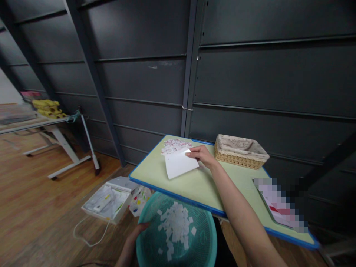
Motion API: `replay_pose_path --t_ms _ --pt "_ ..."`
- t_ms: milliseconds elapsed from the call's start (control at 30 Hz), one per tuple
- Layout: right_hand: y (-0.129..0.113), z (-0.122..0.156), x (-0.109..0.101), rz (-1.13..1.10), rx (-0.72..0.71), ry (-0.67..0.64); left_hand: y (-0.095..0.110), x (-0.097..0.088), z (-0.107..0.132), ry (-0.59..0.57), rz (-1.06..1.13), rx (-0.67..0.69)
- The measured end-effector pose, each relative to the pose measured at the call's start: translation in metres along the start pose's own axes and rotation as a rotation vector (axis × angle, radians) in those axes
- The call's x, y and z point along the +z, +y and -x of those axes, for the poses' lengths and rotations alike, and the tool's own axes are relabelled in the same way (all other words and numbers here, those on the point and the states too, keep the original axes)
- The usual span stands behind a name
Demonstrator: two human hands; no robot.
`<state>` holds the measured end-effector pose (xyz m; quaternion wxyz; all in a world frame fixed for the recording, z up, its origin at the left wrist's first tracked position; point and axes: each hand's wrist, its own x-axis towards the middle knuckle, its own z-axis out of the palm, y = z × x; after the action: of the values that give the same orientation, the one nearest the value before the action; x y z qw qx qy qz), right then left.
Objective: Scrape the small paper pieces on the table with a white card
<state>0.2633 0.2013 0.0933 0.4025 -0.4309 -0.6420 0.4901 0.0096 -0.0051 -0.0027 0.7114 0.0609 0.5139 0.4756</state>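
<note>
My right hand (204, 155) pinches the right edge of a white sheet of paper (179, 164) over the pale green tabletop (194, 191). A heap of small paper scraps with reddish print (175, 146) lies just behind the sheet, partly covered by it. At the front edge of the table is a teal plastic basket (205, 237) with many small white paper pieces (176, 222) inside. My left hand (141, 229) grips the basket's left rim; the thumb shows inside and the other fingers are hidden.
A fabric-lined wicker basket (239, 161) sits at the table's back right. A partly blurred flat item (278, 207) lies at the right end. An open white box (107, 202) with a cable is on the floor at left, beside a bag (140, 200). Another table (33, 124) stands farther left.
</note>
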Motion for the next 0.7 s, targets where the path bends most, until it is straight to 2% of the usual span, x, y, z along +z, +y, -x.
replay_pose_path --t_ms 100,200,500,700 --pt "0.007 -0.007 -0.012 0.046 -0.045 0.277 -0.001 -0.002 -0.002 0.007 0.007 -0.004" --pt "0.015 -0.013 -0.021 0.157 -0.045 0.382 -0.001 -0.003 -0.002 0.002 0.002 0.006" --pt "0.02 -0.014 -0.023 0.296 -0.05 0.356 0.002 0.001 0.002 -0.004 -0.019 0.017" --pt "0.017 -0.011 -0.02 0.26 -0.015 0.218 -0.001 -0.004 -0.004 0.016 -0.042 0.056"
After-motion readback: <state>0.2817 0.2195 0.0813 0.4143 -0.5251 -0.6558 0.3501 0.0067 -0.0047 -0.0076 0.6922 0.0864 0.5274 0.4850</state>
